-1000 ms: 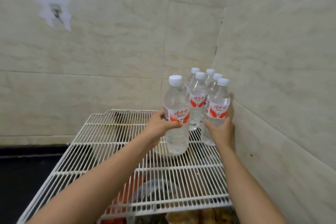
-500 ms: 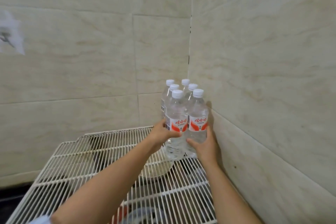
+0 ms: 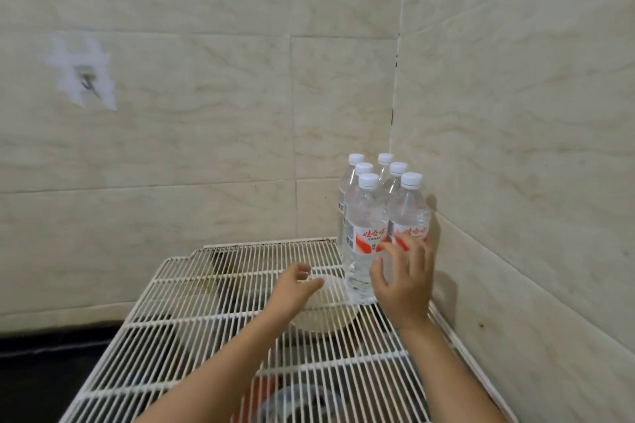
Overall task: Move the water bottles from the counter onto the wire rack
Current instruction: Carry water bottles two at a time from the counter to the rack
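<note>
White wire rack (image 3: 192,306) fills the foreground. Left hand (image 3: 292,295) hovers over it, fingers loosely curled, holding nothing. Right hand (image 3: 403,285) has spread, relaxed fingers by six upright water bottles (image 3: 364,216) clustered on the rack's far end, in the tiled corner (image 3: 395,96).

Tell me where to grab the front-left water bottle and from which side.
Grip the front-left water bottle round its labelled waist, coming from the front and left. It stands upright on the wire rack, with the front-right bottle close on its right and more bottles behind, so only those two sides are free. The left hand is nearest.
</note>
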`<control>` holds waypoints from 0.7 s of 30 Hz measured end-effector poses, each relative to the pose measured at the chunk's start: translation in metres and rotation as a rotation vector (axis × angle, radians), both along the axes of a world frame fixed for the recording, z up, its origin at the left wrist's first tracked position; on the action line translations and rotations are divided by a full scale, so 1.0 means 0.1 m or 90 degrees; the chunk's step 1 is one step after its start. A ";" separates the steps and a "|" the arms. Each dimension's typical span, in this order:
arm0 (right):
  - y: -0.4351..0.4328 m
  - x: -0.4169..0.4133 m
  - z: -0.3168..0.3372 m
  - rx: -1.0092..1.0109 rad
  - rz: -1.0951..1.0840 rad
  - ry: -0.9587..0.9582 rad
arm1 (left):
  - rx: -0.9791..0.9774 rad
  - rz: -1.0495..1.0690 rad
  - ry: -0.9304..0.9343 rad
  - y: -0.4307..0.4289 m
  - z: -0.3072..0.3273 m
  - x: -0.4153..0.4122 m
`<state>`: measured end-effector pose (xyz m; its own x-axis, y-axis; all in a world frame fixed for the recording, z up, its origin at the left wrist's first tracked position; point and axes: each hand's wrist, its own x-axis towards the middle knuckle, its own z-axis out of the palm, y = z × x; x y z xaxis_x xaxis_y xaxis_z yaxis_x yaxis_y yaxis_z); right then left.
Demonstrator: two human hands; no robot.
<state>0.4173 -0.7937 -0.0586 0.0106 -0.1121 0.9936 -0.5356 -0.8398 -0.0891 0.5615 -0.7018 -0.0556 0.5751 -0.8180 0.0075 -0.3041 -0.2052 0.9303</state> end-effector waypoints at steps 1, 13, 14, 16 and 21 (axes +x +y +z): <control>0.05 0.06 -0.01 -0.047 0.024 0.027 | -0.002 0.013 -0.016 0.10 0.01 0.07; 0.60 0.36 -0.01 -0.027 0.254 0.414 | -0.120 0.404 -0.143 2.18 0.11 0.33; 0.64 0.35 0.03 -0.029 0.270 0.430 | -0.115 0.452 -0.164 2.41 0.07 0.32; 0.70 0.35 0.09 -0.028 0.306 0.454 | -0.087 0.529 -0.208 2.79 -0.01 0.26; 1.59 0.46 -0.10 -0.042 0.427 0.467 | -0.029 0.664 -0.206 3.61 -0.32 -0.13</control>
